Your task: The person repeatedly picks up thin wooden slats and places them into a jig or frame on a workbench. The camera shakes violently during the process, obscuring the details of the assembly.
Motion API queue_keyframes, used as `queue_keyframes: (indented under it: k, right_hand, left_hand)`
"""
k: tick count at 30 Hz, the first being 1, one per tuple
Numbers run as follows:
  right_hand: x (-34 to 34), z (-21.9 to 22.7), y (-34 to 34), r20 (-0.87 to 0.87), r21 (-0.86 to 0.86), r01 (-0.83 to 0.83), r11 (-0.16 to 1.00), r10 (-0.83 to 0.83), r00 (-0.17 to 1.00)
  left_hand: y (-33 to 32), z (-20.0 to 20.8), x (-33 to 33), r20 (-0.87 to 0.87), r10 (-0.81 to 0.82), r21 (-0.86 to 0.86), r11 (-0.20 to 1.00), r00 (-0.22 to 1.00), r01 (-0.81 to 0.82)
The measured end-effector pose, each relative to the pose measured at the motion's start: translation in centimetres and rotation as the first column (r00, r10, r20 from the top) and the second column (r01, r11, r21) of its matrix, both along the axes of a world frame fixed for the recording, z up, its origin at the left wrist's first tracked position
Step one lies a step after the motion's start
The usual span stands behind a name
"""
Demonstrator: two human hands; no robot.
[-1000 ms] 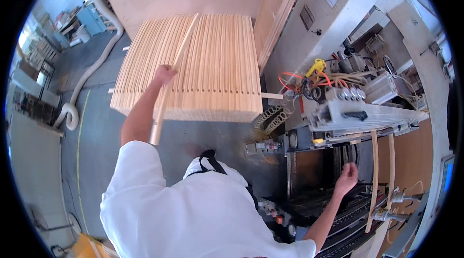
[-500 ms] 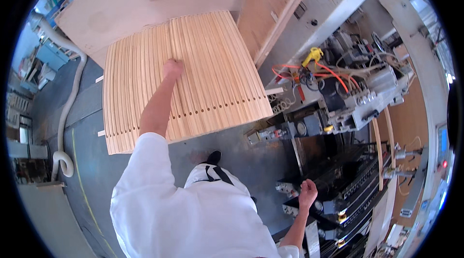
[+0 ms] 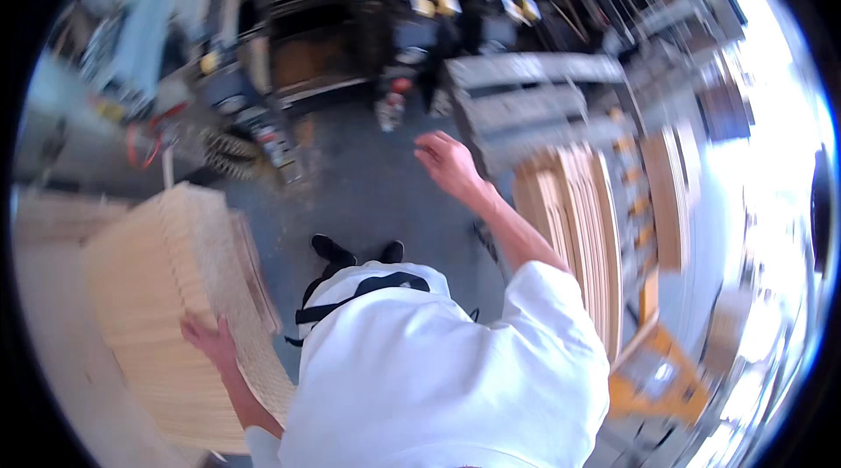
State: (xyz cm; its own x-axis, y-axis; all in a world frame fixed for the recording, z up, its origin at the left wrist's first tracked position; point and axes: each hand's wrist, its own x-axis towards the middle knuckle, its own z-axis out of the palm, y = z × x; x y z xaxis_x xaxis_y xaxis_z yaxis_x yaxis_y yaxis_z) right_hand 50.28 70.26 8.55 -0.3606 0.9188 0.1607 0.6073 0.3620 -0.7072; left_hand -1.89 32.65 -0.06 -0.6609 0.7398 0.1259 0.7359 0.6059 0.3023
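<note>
At the left, a large stack of pale wooden strips [image 3: 144, 293] stands with a row of holes blurred along its edge. My left hand [image 3: 210, 341] lies on the top near that edge, with thumb and fingers apart and gripping nothing. My right hand [image 3: 447, 163] hangs in the air over the grey floor, its fingers loosely bent and holding nothing I can see. Nearest to it, on the right, is a second pile of long wooden strips [image 3: 574, 231], partly behind my right forearm. The picture is smeared by motion.
Dark machine rails [image 3: 438, 8] with yellow parts run across the far side. A grey slatted metal frame [image 3: 534, 74] stands beyond the right pile. A yellow triangular piece [image 3: 657, 380] sits at the lower right. A coiled hose [image 3: 229, 152] hangs near the left stack.
My view has swung to the right, so the stack now lies at the left and the second pile shows. My left hand has gone from mid-stack to its edge, fingers spreading; my right has risen forward.
</note>
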Motion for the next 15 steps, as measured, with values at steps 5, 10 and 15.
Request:
queue_keyframes:
  k: [5, 10, 15]
  right_hand:
    - [11.5, 3.0, -4.3, -0.048, 0.18, 0.296, 0.938, -0.292, 0.955]
    - [26.6, 3.3, -10.5, 0.123, 0.446, 0.643, 0.623, -0.754, 0.646]
    - [39.9, -0.2, -22.9, 0.59, 0.431, 0.755, 0.494, -0.787, 0.179]
  left_hand:
    - [0.2, -1.4, -1.8, -0.16, -0.175, -0.069, 0.984, 0.972, 0.166]
    - [-0.1, -1.7, -2.5, -0.246, -0.153, -0.269, 0.959, 0.957, 0.084]
    - [9.6, 4.2, 0.2, 0.034, -0.05, -0.751, 0.658, 0.998, 0.059]
